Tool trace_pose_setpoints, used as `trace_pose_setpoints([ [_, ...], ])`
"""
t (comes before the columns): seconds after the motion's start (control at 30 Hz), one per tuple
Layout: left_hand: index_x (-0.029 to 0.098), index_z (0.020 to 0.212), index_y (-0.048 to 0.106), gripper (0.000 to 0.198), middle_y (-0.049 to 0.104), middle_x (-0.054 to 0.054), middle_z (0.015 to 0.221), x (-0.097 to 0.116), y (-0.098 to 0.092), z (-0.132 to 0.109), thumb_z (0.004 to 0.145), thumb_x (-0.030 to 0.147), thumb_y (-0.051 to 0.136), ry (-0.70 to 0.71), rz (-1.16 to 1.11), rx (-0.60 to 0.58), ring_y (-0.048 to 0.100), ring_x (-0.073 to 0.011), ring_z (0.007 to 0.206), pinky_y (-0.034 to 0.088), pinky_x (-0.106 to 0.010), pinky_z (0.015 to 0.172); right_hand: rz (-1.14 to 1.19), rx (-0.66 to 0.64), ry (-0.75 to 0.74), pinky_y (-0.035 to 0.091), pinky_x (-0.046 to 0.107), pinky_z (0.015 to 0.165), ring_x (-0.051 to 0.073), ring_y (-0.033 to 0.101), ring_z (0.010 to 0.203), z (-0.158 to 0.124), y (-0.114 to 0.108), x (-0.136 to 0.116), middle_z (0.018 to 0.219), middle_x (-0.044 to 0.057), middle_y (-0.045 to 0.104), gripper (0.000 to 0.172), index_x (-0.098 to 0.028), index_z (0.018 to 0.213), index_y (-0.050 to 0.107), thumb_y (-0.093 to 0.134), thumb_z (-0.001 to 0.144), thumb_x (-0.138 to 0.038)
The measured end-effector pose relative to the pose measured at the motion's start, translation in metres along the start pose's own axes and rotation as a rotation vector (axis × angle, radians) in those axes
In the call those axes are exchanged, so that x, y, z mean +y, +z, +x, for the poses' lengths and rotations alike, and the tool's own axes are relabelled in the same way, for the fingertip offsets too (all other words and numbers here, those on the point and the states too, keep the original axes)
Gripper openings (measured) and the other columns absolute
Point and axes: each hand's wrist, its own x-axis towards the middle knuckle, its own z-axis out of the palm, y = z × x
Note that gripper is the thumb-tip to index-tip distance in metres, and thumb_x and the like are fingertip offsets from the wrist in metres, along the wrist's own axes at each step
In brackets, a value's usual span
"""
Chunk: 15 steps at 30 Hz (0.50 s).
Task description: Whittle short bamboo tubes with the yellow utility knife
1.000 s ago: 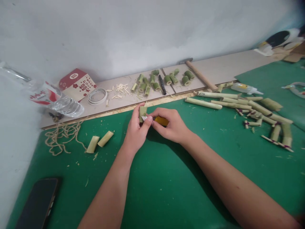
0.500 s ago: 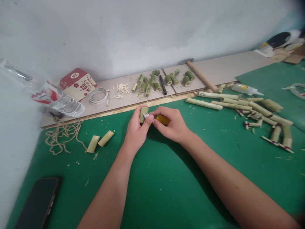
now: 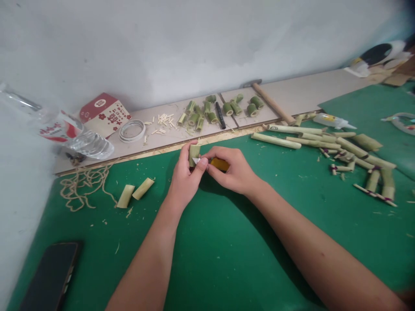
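My left hand (image 3: 185, 175) is closed around a short piece of split green bamboo (image 3: 194, 152), held upright over the far part of the table. In my right hand (image 3: 231, 168) is a utility knife (image 3: 220, 164) with a yellow handle, and its short blade lies against the bamboo's face. My left thumb presses near the blade, by my right fingertips. Much of the knife is hidden inside my right hand. Left of my hands, two split bamboo pieces (image 3: 126, 196) lie on the green table surface (image 3: 214, 259).
Along the wall stand cut bamboo rings (image 3: 193, 119), a black marker (image 3: 220, 115), a hammer (image 3: 274, 103), a tape roll (image 3: 132, 131) and a water bottle (image 3: 76, 134). String (image 3: 86, 190) and a phone (image 3: 52, 272) lie left; bamboo sticks (image 3: 311, 142) and a glue bottle (image 3: 333, 121) right.
The knife blade has shifted and tilted slightly on the bamboo piece. Both hands keep their hold, and the whole view has moved a little.
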Motion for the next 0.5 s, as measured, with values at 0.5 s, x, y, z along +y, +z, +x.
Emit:
trace_pose_setpoints([
  [0.5,0.026,0.148,0.056,0.057,0.071,-0.006,0.106,-0.0026,-0.0009,0.0026,0.104,0.062,0.066,-0.014,-0.011,-0.02,0.07,-0.0218,0.09,0.06,-0.035,0.086,-0.014,0.035,0.009,0.056,0.033,0.078,0.02,0.075,0.084,-0.0006,0.0012,0.0022,0.096,0.005,0.083,0.012,-0.023,0.1,0.077,0.068,0.099,-0.031],
])
